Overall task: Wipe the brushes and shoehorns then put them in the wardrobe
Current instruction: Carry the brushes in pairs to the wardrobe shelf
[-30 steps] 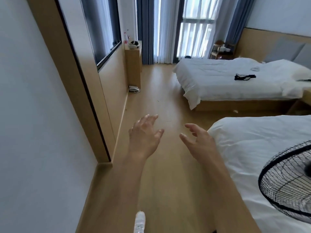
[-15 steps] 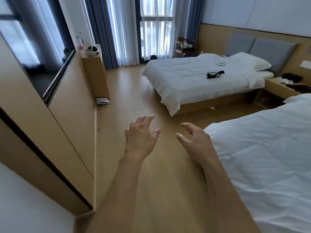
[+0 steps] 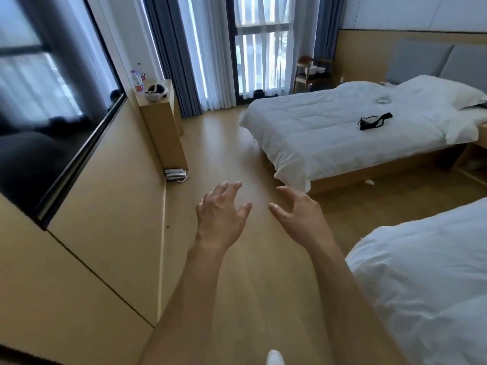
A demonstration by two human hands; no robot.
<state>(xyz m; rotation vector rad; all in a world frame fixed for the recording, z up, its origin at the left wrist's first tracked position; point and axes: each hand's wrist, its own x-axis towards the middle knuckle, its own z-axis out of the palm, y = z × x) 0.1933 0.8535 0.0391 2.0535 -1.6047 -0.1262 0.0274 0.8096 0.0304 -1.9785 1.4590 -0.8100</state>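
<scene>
No brush, shoehorn or wiping cloth could be seen anywhere in the room, nor any wardrobe that could be told for certain, so where the task's things lay could not be told. The person's left hand (image 3: pixel 221 216) and right hand (image 3: pixel 300 217) were held out side by side over the wooden floor (image 3: pixel 237 143), apart from each other, fingers (image 3: pixel 229 187) spread, loosely bent and gripping nothing.

By the look of it, the job was at its searching stage, with no wiping begun and nothing in hand to put away. The next move, on that reading, called for finding the brushes and shoehorns and something to wipe them with before either hand could take hold of anything.

To the right, the corner of a near bed (image 3: pixel 427 272) in white bedding stood just beside the right forearm. A far bed (image 3: pixel 329 133) lay across the room, with a small black item (image 3: pixel 374 121), too small to identify, resting on its cover. Along the left wall ran pale wood panelling (image 3: pixel 105 212) beneath a dark glass panel (image 3: pixel 39 127). A narrow wooden cabinet (image 3: pixel 163 127) stood against that wall, with bottles (image 3: pixel 137 80) and a bowl-like object (image 3: pixel 156 93) on top, and what seemed a telephone (image 3: pixel 176 175) on the floor at its foot. Curtains (image 3: pixel 210 48) framed the tall window beyond. A white shoe tip (image 3: pixel 274 358) showed at the bottom edge.
</scene>
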